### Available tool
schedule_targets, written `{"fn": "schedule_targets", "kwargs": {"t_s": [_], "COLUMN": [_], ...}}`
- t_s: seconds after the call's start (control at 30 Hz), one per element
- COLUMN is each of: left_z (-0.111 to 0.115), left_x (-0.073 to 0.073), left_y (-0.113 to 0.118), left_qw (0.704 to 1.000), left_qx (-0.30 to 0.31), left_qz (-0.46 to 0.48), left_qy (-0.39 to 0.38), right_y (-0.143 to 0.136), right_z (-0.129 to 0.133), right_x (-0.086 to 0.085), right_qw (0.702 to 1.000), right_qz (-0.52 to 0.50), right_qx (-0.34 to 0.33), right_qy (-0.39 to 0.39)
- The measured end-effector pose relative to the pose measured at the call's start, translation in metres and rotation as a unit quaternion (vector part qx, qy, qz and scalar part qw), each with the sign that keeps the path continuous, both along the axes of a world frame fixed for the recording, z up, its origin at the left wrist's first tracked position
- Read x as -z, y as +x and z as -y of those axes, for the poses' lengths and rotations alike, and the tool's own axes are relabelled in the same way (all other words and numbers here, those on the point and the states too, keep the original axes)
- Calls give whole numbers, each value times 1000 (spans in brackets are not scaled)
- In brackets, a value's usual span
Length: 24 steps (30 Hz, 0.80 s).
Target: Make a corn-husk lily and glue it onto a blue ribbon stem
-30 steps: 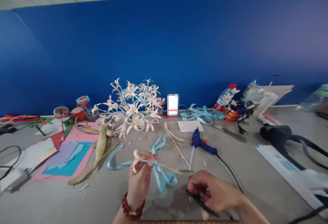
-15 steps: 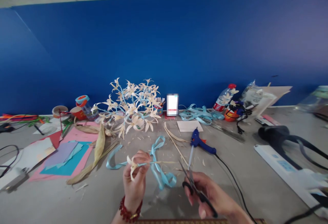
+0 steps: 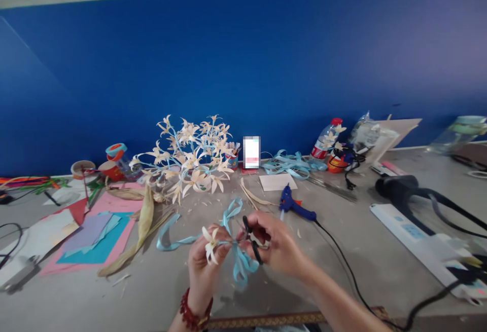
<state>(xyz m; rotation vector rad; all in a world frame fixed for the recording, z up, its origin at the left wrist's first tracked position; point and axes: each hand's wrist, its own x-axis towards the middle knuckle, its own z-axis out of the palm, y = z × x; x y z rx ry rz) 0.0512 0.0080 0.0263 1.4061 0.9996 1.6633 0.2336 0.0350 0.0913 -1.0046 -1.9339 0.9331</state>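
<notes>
A cream flower [image 3: 210, 245] on a blue-wrapped stem is pinched in my left hand [image 3: 205, 258], which has a red beaded bracelet at the wrist. My right hand [image 3: 277, 243] grips scissors with black handles [image 3: 256, 252], close beside the left fingertips. The blades are largely hidden between the hands. Light blue ribbon [image 3: 241, 267] loops below and behind the fingers, with another curl trailing left on the table. Beyond the hands stands a bunch of cream flowers [image 3: 196, 158]. A blue glue gun [image 3: 291, 204] lies behind my right hand.
Coloured paper sheets [image 3: 91, 241] and dried husks [image 3: 145, 215] lie on the left. More blue ribbon [image 3: 291, 163], a bottle [image 3: 326, 139] and wires are at the back right. A white power strip [image 3: 407, 241] and black cables occupy the right side.
My right hand has moved left and up with the scissors, from apart to right beside my left hand. The view has shifted slightly, and the flower in my left hand has turned.
</notes>
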Motion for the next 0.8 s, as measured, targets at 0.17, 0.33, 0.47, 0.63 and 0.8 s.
{"fn": "schedule_targets", "kwargs": {"t_s": [0.17, 0.33, 0.47, 0.63, 0.8], "left_z": [2, 2, 3, 5, 5], "left_x": [4, 7, 11, 13, 11], "left_y": [-2, -2, 2, 4, 4], "left_qw": [999, 999, 999, 998, 996], "left_qx": [-8, -7, -1, -4, -30], "left_qz": [-9, 1, 41, 61, 74], "left_qy": [-36, -36, -27, -25, -43], "right_y": [-3, -4, -6, -7, -11], "right_z": [-5, -8, -13, -16, -22], "right_x": [3, 5, 2, -4, 7], "right_qw": [999, 996, 981, 956, 920], "right_qz": [5, -39, -98, -125, -197], "right_qx": [-24, -55, -113, -179, -217], "right_qy": [-30, -65, -124, -197, -261]}}
